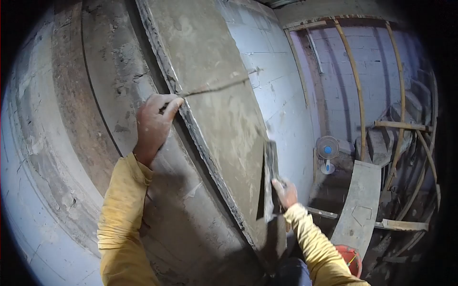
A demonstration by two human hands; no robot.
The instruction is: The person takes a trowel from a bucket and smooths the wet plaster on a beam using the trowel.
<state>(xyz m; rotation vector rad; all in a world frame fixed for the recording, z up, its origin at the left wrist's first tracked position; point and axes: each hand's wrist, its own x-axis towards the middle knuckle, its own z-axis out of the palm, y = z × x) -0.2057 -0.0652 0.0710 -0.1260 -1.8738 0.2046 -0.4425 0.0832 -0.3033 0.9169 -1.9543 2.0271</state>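
My left hand (160, 118), in a yellow sleeve, is closed at the rough edge (202, 138) of a plastered surface. Its thumb and fingertips press together there, and what they pinch is hidden. From near those fingertips a thin, dark, twig-like strip (217, 87) stretches right across the wet grey plaster (210, 62). Lower right, my right hand (286, 192) is wrapped around the handle of a long plastering float (270, 167). The float stands tilted along the right side of the plaster, its upper end near or on the surface; exact contact is unclear.
White block wall (267, 62) lies beyond the plaster. To the right are a plank (360, 205), a red bucket (350, 260) below it, a fan (327, 148), wooden poles (354, 71) and concrete steps (377, 140). A dark gap (191, 148) runs beside the plaster edge.
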